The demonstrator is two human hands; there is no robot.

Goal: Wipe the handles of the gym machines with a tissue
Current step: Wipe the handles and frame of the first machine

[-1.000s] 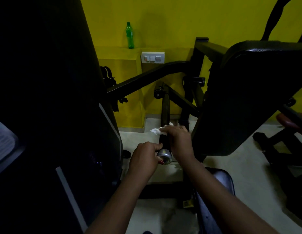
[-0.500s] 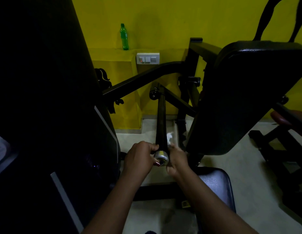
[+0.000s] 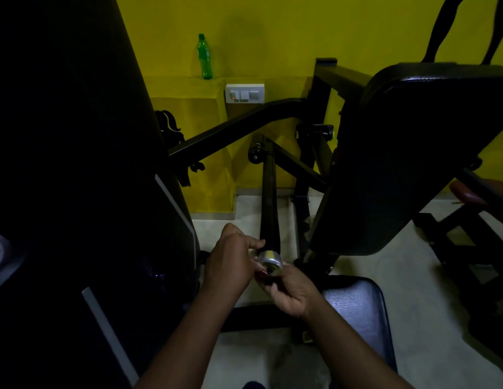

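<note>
A long black handle (image 3: pixel 268 209) of the gym machine slants down toward me and ends in a silver cap (image 3: pixel 270 261). My left hand (image 3: pixel 230 262) grips the handle from the left, just above the cap. Curled fingers of my right hand (image 3: pixel 292 293) sit at and under the cap from the right. The tissue is hidden inside that hand and does not show.
A large black back pad (image 3: pixel 413 153) stands close on the right, with the seat (image 3: pixel 357 304) below it. A dark machine housing (image 3: pixel 76 164) fills the left. On the yellow ledge are a green bottle (image 3: pixel 204 57) and a switch plate (image 3: pixel 244 93). Another bench (image 3: pixel 475 192) is far right.
My right hand slid down the handle with the tissue, from above my left hand to the silver cap. The tissue went out of sight. My left hand kept its grip.
</note>
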